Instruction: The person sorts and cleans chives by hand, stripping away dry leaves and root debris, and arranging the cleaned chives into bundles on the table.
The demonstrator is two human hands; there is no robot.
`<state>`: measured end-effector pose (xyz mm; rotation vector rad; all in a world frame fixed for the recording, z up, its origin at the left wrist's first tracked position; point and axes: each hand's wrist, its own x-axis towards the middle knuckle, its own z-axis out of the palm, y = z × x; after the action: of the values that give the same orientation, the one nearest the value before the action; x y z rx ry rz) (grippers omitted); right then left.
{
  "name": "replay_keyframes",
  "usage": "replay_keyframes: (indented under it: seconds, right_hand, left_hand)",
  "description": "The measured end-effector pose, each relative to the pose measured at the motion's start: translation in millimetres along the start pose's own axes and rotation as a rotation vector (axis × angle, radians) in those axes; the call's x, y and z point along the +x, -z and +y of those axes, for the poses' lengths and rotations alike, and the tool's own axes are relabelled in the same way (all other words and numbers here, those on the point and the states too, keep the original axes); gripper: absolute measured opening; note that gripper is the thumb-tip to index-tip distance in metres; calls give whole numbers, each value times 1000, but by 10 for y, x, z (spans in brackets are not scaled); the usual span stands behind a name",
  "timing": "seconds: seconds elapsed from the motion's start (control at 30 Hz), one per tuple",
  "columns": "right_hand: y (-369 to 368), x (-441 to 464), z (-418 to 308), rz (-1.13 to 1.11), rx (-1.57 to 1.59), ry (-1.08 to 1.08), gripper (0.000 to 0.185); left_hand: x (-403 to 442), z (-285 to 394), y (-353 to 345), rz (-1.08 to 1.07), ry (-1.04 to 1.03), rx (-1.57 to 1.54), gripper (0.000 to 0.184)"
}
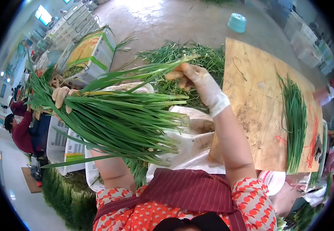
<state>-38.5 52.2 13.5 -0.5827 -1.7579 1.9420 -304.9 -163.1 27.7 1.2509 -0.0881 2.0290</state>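
Note:
A thick bundle of long green garlic chives [124,119] lies across my view, pale cut ends to the right and leaf tips fanning out at the far left. Around its leafy part my left hand [62,98], mostly hidden by the leaves, is closed. My right hand [197,82], in a whitish glove, pinches the pale ends of a few chives [136,73] lifted above the bundle. A white cloth [197,150] covers my lap below the bundle. To the right, a smaller bunch of chives [294,119] rests on a wooden board [251,88].
Loose chive trimmings [186,52] are heaped on the floor ahead. Red ties [312,134] lie on the board. White crates [59,138] stand at left, near a box [97,57] with green tape. A turquoise tub [237,23] sits farther off. Another person [22,131] is at far left.

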Motion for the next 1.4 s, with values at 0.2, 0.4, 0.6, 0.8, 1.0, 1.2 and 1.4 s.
replay_keyframes:
  seconds: [0.2,0.4,0.6,0.8,1.0,1.2,1.4]
  right_hand:
    - [-204,189,-69,-199,193,51,32]
    - [-167,142,-25,-183,26,51,26]
    - [166,81,82,5,10,27,22]
    - [625,202,305,131,-108,45,38]
    - [37,156,300,-426,-355,-130,46]
    - [-191,177,491,-106,277,-172,25]
    - [245,235,711,274,121,-104,31]
  left_hand:
    - [-10,-39,-151,1,10,-5,22]
    - [-56,0,-232,60,-30,21,26]
    - [-2,-21,-352,-51,0,-76,24]
    - [-93,157,-250,7,-15,-67,25]
    - [-71,94,-206,-17,-83,37,24]
    - [-112,184,-124,-35,-52,-81,23]
    - [-196,316,-50,-38,-74,-74,19]
